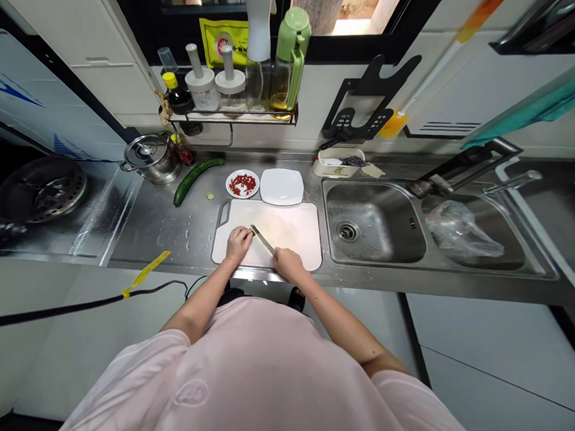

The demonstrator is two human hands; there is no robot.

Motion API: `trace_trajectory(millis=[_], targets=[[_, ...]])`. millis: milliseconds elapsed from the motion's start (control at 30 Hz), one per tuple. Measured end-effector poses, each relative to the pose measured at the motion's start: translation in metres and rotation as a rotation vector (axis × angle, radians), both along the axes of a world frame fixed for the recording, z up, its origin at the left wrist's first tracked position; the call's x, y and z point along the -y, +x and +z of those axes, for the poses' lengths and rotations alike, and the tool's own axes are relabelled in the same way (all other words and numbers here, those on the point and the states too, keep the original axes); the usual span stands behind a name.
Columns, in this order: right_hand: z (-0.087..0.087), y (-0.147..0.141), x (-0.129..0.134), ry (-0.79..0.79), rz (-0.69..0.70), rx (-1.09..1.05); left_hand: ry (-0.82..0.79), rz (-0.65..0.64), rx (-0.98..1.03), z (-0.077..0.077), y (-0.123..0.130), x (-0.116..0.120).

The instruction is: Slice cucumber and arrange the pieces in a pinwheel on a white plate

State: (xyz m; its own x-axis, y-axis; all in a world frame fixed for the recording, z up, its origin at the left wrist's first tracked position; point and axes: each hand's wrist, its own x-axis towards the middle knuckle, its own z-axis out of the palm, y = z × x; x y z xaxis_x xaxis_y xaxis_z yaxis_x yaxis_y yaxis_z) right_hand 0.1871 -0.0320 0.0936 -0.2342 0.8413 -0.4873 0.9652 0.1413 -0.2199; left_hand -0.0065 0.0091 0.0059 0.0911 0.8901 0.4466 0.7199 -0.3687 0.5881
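Over the white cutting board [292,228], my right hand [288,264] is closed round the handle of a knife [264,239]. The blade slants toward the upper left, its tip close to the fingers of my left hand [240,244]. Those fingers are curled and pressed down on the board; whatever lies under them is too small to make out. Behind the board are a small plate of chopped red pieces [242,184] and a white square plate [281,186]. A long green cucumber [195,180] lies on the counter to the left, with a pale cut end piece [210,196] near it.
A lidded steel pot [151,159] stands at the back left, and a black wok [39,189] sits farther left. To the right is a steel sink [376,221], with a plastic bag [462,230] in its second basin. A seasoning rack [235,116] hangs above the counter.
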Motion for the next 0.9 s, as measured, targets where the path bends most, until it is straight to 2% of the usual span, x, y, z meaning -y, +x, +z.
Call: trace_trajectory(millis=[267,500,667,800,900], targets=[[0.009,0.013,0.002,0.174,-0.074,0.100,-0.001,0.019,-0.012,0.004,0.001,0.001],[-0.001,0.020,0.002,0.345,-0.111,0.110,-0.085,0.069,-0.025,0.005,0.000,0.001],[-0.008,0.023,-0.001,0.343,-0.139,0.109,-0.097,0.102,0.049,0.009,0.001,0.002],[-0.009,0.025,-0.003,0.355,-0.158,0.099,-0.101,0.203,0.142,0.019,0.003,0.000],[-0.010,0.027,-0.005,0.395,-0.154,0.086,-0.095,0.280,0.172,0.036,0.008,-0.004]])
